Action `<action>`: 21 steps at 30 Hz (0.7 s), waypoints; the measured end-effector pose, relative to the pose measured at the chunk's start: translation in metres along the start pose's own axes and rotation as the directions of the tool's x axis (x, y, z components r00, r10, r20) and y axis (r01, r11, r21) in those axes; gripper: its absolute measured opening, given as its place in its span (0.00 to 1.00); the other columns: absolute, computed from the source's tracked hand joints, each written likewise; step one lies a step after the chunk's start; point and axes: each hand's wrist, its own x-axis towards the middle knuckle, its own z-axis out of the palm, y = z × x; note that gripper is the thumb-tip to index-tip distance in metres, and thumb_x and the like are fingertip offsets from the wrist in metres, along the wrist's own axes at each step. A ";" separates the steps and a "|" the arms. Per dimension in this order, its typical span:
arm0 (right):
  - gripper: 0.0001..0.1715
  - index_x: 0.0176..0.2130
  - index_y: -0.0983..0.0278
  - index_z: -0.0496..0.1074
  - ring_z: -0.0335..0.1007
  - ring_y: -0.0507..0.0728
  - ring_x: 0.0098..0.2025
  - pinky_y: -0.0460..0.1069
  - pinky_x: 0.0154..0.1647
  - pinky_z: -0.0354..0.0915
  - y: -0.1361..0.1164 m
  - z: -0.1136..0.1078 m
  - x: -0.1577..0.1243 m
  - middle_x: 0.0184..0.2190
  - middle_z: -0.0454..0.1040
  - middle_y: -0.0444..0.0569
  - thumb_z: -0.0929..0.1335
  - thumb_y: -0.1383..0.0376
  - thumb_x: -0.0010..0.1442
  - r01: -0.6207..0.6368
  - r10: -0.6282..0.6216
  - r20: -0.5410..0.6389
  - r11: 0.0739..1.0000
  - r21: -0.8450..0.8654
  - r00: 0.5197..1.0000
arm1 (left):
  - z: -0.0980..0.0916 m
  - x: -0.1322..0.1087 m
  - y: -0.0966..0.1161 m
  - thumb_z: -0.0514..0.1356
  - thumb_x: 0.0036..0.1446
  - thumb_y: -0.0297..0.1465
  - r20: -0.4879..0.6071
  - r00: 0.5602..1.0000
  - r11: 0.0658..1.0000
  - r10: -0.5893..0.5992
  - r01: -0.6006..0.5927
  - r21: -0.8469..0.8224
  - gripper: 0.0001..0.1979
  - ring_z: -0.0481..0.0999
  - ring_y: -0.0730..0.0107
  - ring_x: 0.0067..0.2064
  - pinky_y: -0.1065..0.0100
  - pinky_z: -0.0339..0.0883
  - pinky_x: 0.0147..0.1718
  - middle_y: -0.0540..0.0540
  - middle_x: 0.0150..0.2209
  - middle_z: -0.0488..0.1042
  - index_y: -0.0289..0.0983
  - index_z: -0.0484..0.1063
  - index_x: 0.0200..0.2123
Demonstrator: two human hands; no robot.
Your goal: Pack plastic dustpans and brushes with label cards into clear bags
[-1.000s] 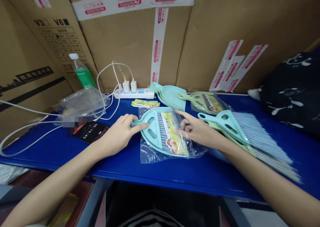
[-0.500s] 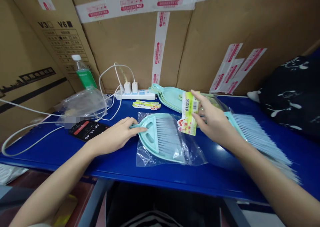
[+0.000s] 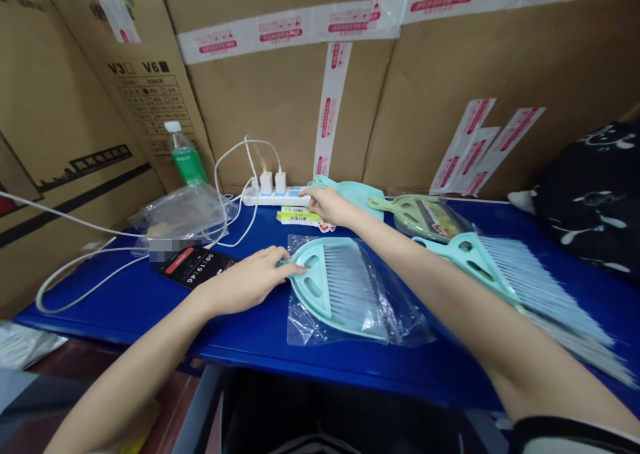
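Observation:
A light-blue dustpan point(image 3: 311, 299) with a matching brush point(image 3: 350, 287) lies partly in a clear plastic bag point(image 3: 413, 324) on the blue table. My left hand point(image 3: 250, 277) is closed around its handle end. Farther back, my right hand point(image 3: 327, 204) is over the small pile of yellow-green cardboard labels point(image 3: 297, 217), thumb and index finger apart, with nothing visible between them. Behind that hand are stacked light-blue dustpans point(image 3: 357, 191), partly hidden by it and the forearm.
Loose blue brushes point(image 3: 540, 274) and a bagged green set point(image 3: 425, 215) lie at right. A power strip point(image 3: 250, 197) with cables runs along the cardboard wall. To the left are a phone point(image 3: 195, 266), crumpled plastic point(image 3: 175, 211) and a bottle point(image 3: 187, 161). A black patterned bag point(image 3: 585, 194) sits far right.
My right hand has carried a label leftward from beside the bagged set to the label pile and let go of it. My left hand keeps its hold. The view has shifted slightly.

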 end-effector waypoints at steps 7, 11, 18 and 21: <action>0.15 0.34 0.65 0.71 0.69 0.59 0.40 0.54 0.44 0.63 -0.009 -0.004 -0.017 0.32 0.74 0.52 0.62 0.79 0.49 0.025 -0.026 -0.062 1.000 -0.017 0.998 | 0.000 -0.002 0.001 0.45 0.55 0.15 0.002 1.000 1.000 -0.022 0.022 0.022 0.28 0.68 0.67 0.44 0.64 0.67 0.46 0.43 0.45 0.66 0.39 0.63 0.56; 0.09 0.34 0.62 0.66 0.66 0.54 0.25 0.51 0.33 0.63 -0.012 -0.023 -0.068 0.20 0.67 0.42 0.60 0.73 0.54 -0.084 0.092 -0.106 0.994 0.075 0.990 | -0.004 -0.002 -0.003 0.44 0.54 0.14 -0.059 0.997 0.997 -0.055 0.058 0.056 0.28 0.67 0.66 0.44 0.61 0.67 0.46 0.42 0.44 0.66 0.38 0.64 0.55; 0.23 0.52 0.63 0.59 0.69 0.52 0.25 0.48 0.23 0.67 -0.004 -0.029 -0.140 0.29 0.70 0.45 0.63 0.61 0.57 -0.430 0.379 0.222 0.658 0.618 0.898 | -0.008 -0.003 -0.014 0.45 0.59 0.18 -0.167 0.982 0.992 -0.082 0.096 0.078 0.24 0.66 0.64 0.45 0.61 0.68 0.43 0.41 0.46 0.65 0.37 0.62 0.56; 0.31 0.57 0.64 0.59 0.71 0.53 0.28 0.48 0.28 0.71 -0.003 -0.024 -0.143 0.28 0.71 0.45 0.66 0.58 0.57 -0.468 0.386 0.304 0.463 0.753 0.871 | -0.007 -0.002 -0.013 0.45 0.61 0.20 -0.181 0.981 0.994 -0.069 0.082 0.068 0.21 0.66 0.65 0.46 0.62 0.68 0.43 0.41 0.46 0.66 0.39 0.62 0.55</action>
